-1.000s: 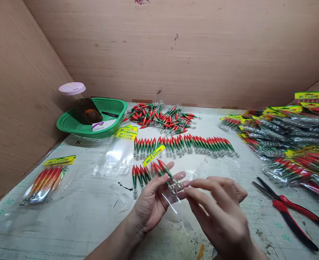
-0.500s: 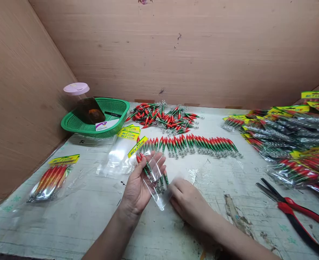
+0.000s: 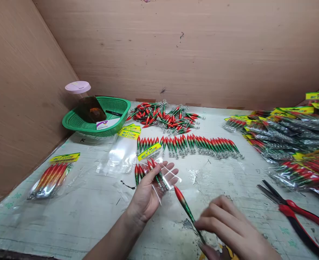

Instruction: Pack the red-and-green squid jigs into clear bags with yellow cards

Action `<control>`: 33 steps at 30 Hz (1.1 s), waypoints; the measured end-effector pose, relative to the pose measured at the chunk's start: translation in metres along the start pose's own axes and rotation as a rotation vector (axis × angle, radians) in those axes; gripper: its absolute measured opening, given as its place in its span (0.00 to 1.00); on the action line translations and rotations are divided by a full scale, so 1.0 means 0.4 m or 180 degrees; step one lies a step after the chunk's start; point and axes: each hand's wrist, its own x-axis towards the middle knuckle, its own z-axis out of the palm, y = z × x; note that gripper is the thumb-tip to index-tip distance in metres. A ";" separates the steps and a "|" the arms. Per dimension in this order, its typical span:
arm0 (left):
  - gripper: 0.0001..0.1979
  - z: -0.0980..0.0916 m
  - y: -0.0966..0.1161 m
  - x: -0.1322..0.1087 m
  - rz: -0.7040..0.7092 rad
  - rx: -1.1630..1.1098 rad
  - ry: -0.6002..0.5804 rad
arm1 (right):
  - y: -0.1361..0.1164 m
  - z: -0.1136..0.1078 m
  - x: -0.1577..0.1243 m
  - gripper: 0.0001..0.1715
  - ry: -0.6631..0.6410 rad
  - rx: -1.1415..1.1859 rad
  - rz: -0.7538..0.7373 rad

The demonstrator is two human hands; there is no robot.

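My left hand (image 3: 144, 198) is closed on a clear plastic bag (image 3: 155, 185) with a yellow BCT LURE header; its thumb presses the bag and the other fingers spread behind it. A few red-and-green lures show through the film. At lower right my right hand (image 3: 229, 225) pinches one red-and-green fishing lure (image 3: 185, 203) near its tail, red end pointing at the bag but apart from it. Two loose lures (image 3: 139, 174) lie just left of my left hand. Behind it runs a row of similar lures (image 3: 210, 145). Flat header bags (image 3: 121, 155) lie left of the row.
A tangled lure pile (image 3: 162, 117) lies by the back wall. A green basket (image 3: 94, 133) holds a lidded cup (image 3: 90, 108), a pen and a card. Filled bags (image 3: 289, 133) heap at right, above red-handled scissors (image 3: 291, 209). Another filled bag (image 3: 52, 178) lies at left.
My right hand has drawn back from the bag toward the lower right, and a lure now shows in its fingers. My left hand has shifted slightly right with the bag.
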 end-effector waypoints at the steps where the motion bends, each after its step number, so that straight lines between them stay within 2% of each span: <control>1: 0.09 -0.001 -0.003 -0.001 -0.0024 0.0041 -0.0010 | -0.002 0.023 0.012 0.07 0.0106 -0.0185 0.0019; 3: 0.10 -0.001 -0.008 -0.002 -0.0078 0.0119 -0.0041 | 0.001 0.060 0.034 0.09 0.0426 -0.0573 0.0056; 6: 0.10 0.001 -0.013 -0.005 -0.0183 0.0203 -0.0055 | 0.011 0.086 0.053 0.12 0.0788 -0.0983 -0.0022; 11: 0.11 0.006 -0.013 -0.012 -0.0236 0.0281 0.0009 | 0.022 0.093 0.057 0.11 0.0989 -0.1085 -0.0175; 15: 0.12 0.003 -0.019 -0.017 -0.0350 0.0254 -0.0148 | 0.025 0.113 0.058 0.13 0.1143 -0.1133 -0.0216; 17: 0.12 0.001 -0.024 -0.017 -0.0387 0.0253 -0.0183 | 0.023 0.118 0.062 0.13 0.1130 -0.0977 -0.0217; 19: 0.12 0.000 -0.021 -0.017 -0.0400 0.0234 -0.0151 | 0.024 0.112 0.067 0.14 0.1149 -0.0521 -0.0187; 21: 0.11 -0.001 -0.007 -0.014 -0.0329 0.0169 -0.0106 | 0.036 0.098 0.072 0.13 0.1430 0.0012 0.0005; 23: 0.10 -0.002 0.019 -0.010 -0.0123 0.0049 -0.0061 | 0.060 0.091 0.078 0.11 0.1655 0.0170 0.0363; 25: 0.09 -0.005 0.049 -0.006 0.0153 -0.0074 0.0021 | 0.091 0.105 0.087 0.10 0.1264 0.0022 0.0534; 28: 0.09 -0.009 0.078 0.000 0.0449 -0.0193 0.0160 | 0.124 0.174 0.107 0.11 0.0239 -0.0073 0.0287; 31: 0.09 -0.009 0.082 0.004 0.0525 -0.0237 0.0183 | 0.127 0.253 0.125 0.08 0.0071 -0.0086 0.0134; 33: 0.09 -0.007 0.077 0.007 0.0499 -0.0217 0.0177 | 0.119 0.270 0.128 0.07 0.0090 -0.0114 0.0116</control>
